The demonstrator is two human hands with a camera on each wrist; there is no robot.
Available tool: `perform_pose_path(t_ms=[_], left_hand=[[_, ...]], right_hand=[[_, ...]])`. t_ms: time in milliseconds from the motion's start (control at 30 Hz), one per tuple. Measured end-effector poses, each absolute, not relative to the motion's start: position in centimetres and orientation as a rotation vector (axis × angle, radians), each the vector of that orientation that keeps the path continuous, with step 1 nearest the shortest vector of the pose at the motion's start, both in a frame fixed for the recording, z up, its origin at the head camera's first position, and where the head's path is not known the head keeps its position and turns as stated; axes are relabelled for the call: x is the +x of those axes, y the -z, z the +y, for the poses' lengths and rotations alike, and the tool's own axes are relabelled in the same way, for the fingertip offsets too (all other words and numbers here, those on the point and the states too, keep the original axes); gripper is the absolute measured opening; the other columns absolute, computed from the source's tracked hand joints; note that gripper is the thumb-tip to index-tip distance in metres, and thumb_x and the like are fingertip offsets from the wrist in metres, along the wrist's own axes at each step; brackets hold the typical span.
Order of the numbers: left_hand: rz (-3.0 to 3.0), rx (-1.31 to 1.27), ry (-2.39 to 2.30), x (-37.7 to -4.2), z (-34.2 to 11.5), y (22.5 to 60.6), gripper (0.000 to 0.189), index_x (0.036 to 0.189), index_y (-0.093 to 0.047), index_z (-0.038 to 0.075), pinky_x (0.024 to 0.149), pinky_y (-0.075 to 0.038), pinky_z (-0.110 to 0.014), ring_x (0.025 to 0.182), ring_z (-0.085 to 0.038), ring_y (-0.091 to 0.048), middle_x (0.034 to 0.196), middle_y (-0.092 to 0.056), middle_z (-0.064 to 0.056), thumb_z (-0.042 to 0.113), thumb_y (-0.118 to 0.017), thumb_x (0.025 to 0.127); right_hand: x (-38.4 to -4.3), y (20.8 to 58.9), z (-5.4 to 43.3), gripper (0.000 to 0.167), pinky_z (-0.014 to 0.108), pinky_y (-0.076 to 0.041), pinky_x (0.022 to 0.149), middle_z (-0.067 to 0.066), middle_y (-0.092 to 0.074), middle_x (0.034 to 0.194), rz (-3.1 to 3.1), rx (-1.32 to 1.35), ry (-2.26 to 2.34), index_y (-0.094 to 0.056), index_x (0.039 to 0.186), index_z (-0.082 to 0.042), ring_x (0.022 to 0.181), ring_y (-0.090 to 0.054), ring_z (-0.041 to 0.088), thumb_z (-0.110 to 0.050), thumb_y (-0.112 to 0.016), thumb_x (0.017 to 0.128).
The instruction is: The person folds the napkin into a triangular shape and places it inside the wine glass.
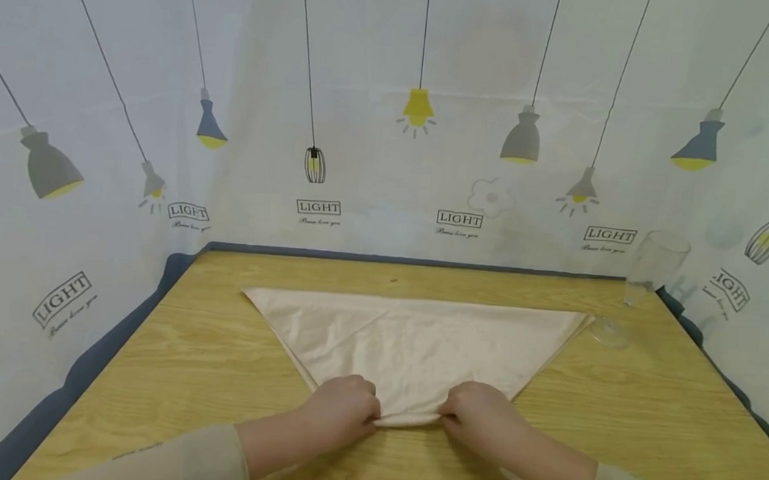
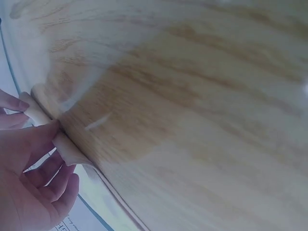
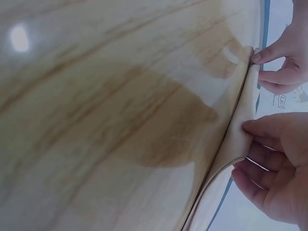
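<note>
A pale pink cloth napkin [image 1: 411, 344] lies on the wooden table, its long straight edge at the back and its sides narrowing toward the person. The near end is turned up into a narrow fold [image 1: 408, 420]. My left hand [image 1: 345, 411] pinches the left end of this fold between thumb and fingers. At its right end my right hand [image 1: 479, 415] pinches the same fold. Close up in the left wrist view, the rolled cloth edge [image 2: 67, 149] sits between the left hand's thumb and fingers. The right wrist view shows the right thumb on the cloth [image 3: 236, 132].
A clear stemmed glass [image 1: 657, 264] stands at the back right, its base [image 1: 610, 332] close to the napkin's right corner. Behind the wooden table [image 1: 186, 345] hangs a white curtain [image 1: 378, 122] printed with lamps, with a dark blue border along the table's edges.
</note>
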State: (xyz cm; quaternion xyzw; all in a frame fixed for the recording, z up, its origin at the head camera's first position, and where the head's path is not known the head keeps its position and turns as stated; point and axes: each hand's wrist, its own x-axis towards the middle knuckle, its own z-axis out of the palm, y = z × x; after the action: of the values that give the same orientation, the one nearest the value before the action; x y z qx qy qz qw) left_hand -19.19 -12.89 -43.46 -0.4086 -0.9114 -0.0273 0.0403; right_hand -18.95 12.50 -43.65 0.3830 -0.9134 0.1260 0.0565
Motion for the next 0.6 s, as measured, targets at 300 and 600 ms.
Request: perform_pose_path(t_ms=[300, 600], left_hand=[[-2.812, -1.216, 0.245, -19.2, -13.3, 43.6, 0.005, 0.084, -0.076, 0.014, 0.064, -0.05, -0.023, 0.072, -0.01, -0.059, 0.075, -0.061, 0.005, 0.014, -0.073, 0.087], [-2.987, -1.011, 0.616, -20.6, -13.4, 43.6, 0.003, 0.084, -0.074, 0.01, 0.068, -0.051, -0.024, 0.073, -0.01, -0.062, 0.076, -0.067, 0.005, 0.012, -0.074, 0.086]], right_hand=[[-19.0, 43.5, 12.7, 0.004, 0.03, -0.056, 0.068, -0.001, -0.073, 0.08, -2.918, 1.085, -0.548, -0.078, 0.086, -0.007, 0.077, -0.069, 0.015, -0.007, -0.074, 0.084], [-20.4, 43.8, 13.1, 0.011, 0.028, -0.054, 0.065, 0.0, -0.073, 0.08, -2.98, 1.057, -0.714, -0.079, 0.085, -0.008, 0.073, -0.065, 0.01, -0.001, -0.07, 0.086]])
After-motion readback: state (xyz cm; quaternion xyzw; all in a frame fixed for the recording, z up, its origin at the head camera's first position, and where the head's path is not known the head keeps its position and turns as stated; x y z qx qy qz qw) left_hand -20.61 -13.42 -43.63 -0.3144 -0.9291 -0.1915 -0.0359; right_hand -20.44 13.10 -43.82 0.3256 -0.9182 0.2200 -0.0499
